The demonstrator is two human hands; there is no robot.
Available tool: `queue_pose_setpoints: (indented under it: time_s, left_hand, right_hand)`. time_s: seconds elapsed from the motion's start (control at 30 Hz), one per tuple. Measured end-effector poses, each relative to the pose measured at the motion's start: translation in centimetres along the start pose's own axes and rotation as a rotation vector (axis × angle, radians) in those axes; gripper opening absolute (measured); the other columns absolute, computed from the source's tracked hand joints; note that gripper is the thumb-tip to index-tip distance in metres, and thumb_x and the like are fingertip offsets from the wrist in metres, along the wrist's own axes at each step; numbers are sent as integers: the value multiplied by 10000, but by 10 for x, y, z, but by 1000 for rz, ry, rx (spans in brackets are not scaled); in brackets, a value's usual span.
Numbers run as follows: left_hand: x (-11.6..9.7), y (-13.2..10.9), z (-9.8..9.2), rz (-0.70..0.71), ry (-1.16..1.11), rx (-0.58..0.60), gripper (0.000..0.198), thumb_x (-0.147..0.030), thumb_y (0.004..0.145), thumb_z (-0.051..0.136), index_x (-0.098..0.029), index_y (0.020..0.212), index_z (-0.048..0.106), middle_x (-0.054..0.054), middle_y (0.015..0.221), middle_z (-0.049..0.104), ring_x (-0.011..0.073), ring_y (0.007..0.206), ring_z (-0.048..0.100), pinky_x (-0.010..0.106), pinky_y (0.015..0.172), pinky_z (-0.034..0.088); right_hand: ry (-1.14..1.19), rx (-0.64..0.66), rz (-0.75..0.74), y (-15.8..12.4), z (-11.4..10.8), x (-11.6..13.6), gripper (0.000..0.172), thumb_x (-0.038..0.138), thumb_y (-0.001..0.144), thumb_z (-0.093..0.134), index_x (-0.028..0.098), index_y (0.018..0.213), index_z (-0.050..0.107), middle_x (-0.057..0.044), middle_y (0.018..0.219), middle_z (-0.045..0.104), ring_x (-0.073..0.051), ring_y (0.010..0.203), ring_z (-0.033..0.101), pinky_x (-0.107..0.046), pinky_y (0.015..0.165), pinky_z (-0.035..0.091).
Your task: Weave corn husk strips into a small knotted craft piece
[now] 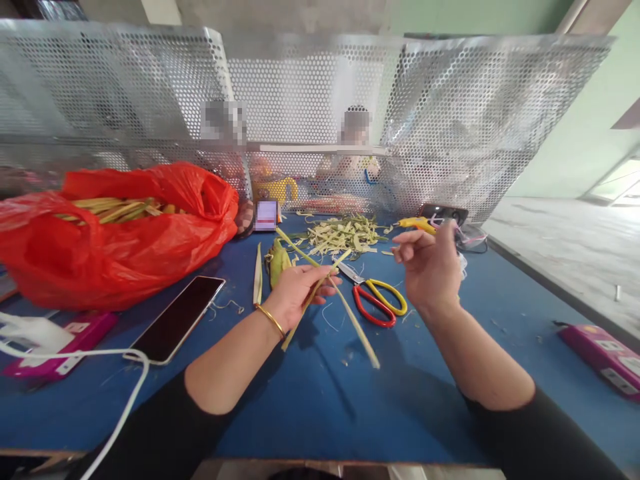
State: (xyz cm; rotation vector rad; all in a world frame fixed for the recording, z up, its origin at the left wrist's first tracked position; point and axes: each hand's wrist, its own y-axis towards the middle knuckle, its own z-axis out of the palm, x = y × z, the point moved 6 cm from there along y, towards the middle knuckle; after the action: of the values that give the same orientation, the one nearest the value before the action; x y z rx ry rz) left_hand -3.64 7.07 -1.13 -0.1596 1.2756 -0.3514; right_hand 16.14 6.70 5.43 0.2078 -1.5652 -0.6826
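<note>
Strip: long pale-green leaf strip;
Bag: bulging red plastic bag;
Table: flat blue tabletop;
Scissors: red-and-yellow-handled steel scissors

Matt tabletop; glossy red plastic bag; perforated shiny metal screen; phone w/ glossy glass; fibrous leaf strips.

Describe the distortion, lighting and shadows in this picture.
Head view: the wide-angle lens bows the perforated screen; daylight is even, with soft shadows under the left hand and leaf strips on the blue table; near things are sharp, those behind the screen hazy.
</note>
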Motion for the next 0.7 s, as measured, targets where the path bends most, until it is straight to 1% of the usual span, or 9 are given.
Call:
queue_pose_setpoints:
  time_s: [0.07, 0.1, 0.2, 0.3, 0.33, 0.4, 0.47, 0.57, 0.7]
  left_hand:
    - [1, -4, 7, 10, 102, 80, 168, -251, 744, 678, -112, 651, 683, 107, 697, 724, 98, 475, 606, 159, 387, 407]
    - [3, -7, 11, 13, 157, 125, 191, -279, 740, 681, -109, 655, 687, 114, 688, 723, 105, 472, 607, 165, 383, 402]
    - [14, -14, 24, 7, 324, 241, 263, -351, 758, 653, -112, 658, 697, 107, 646, 715, 115, 448, 599, 170, 355, 366]
    - [28, -20, 36, -12, 471, 330, 276, -351, 770, 632, -124, 629, 696, 86, 608, 705, 121, 431, 598, 178, 354, 364]
    - [32, -21, 38, -25, 498, 344, 271, -341, 767, 634, -126, 613, 693, 80, 590, 699, 121, 421, 594, 180, 358, 367]
    - [38, -20, 38, -71, 508, 324, 282, -320, 770, 627, -127, 571, 677, 72, 552, 683, 116, 389, 576, 180, 352, 352]
    - [39, -16, 33, -123, 450, 256, 314, -314, 795, 590, -123, 558, 668, 75, 552, 683, 109, 371, 561, 181, 344, 329]
    - [35, -8, 21, -164, 237, 136, 318, -301, 837, 529, -115, 627, 678, 84, 617, 706, 113, 413, 589, 184, 361, 346]
    - [26, -1, 6, -166, -58, -42, 212, -229, 798, 589, -128, 615, 622, 16, 478, 606, 111, 383, 563, 181, 349, 364]
  right_hand:
    - [-130, 10, 3, 5, 0, -2, 496, 624, 807, 481, 191, 648, 662, -3, 520, 509, -137, 528, 486, -287, 563, 414]
    - [-198, 60, 5, 3, 5, -3, 416, 571, 777, 563, 186, 660, 670, -2, 553, 546, -138, 562, 503, -281, 577, 411]
    - [-317, 350, 42, -14, 31, -13, 337, 479, 762, 615, 174, 628, 662, 7, 599, 585, -129, 604, 516, -261, 579, 394]
    - [-265, 612, 178, -37, 55, -26, 363, 460, 763, 614, 163, 557, 601, 43, 513, 498, -94, 508, 441, -234, 492, 340]
    - [-227, 645, 224, -41, 58, -28, 346, 444, 754, 625, 161, 558, 591, 53, 499, 478, -87, 490, 422, -228, 477, 330]
    - [-163, 620, 257, -44, 60, -27, 275, 395, 741, 641, 160, 603, 598, 59, 509, 483, -83, 491, 422, -222, 478, 339]
    - [-136, 531, 198, -42, 57, -19, 206, 350, 758, 627, 164, 672, 615, 51, 549, 521, -90, 517, 456, -222, 500, 366]
    - [-193, 440, 4, -42, 53, -1, 152, 297, 807, 583, 174, 725, 617, 15, 652, 601, -110, 588, 529, -229, 537, 403]
    - [-401, 615, -357, -55, 65, 20, 103, 220, 856, 547, 196, 834, 644, -12, 765, 682, -131, 703, 603, -269, 698, 438]
